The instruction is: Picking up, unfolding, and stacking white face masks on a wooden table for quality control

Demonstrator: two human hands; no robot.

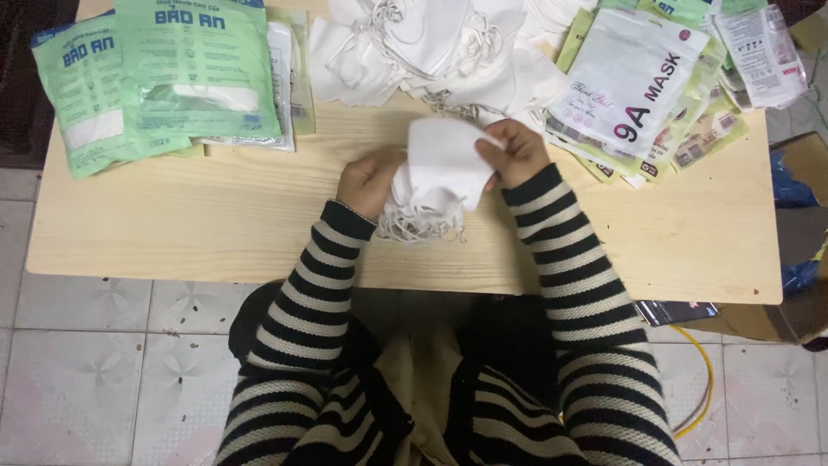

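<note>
Both of my hands hold a small stack of white face masks (440, 173) just above the middle of a pale wooden table (172, 224). My left hand (369, 179) grips the stack's left side. My right hand (515, 151) pinches the top right corner of the uppermost mask. White ear loops dangle in a tangle under the stack. My sleeves are striped black and cream.
A loose heap of white masks (423, 47) lies at the table's far edge. Green and white packets (155, 73) are stacked at the far left, and white and green packets (638, 78) are fanned out at the far right. Cardboard boxes (806, 259) stand right of the table, on a tiled floor.
</note>
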